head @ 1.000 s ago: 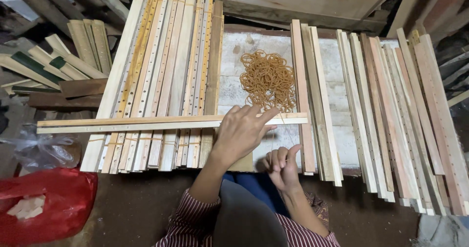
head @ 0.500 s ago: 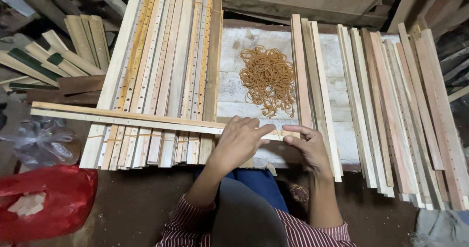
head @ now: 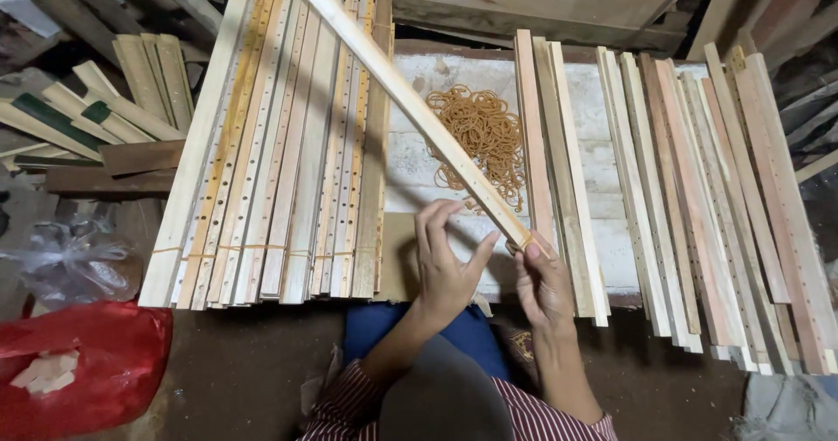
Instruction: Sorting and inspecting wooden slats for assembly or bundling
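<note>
Hands meet at the near end of a long pale wooden slat [head: 410,101], which slants up and away to the left across the bench [head: 419,166]. The right hand [head: 543,286] has its fingers clamped on the slat's end; the left hand [head: 445,262] hovers beside it, fingers apart. Beyond lie a heap of rubber bands [head: 476,131] and, left, bundled drilled slats [head: 279,162].

— What's on the counter [head: 611,258] from where I'm watching?

— I see a pale top. Drilled slats [head: 279,153] lie bundled at left, plain slats [head: 690,197] at right, and a heap of rubber bands [head: 476,131] sits between them.
</note>
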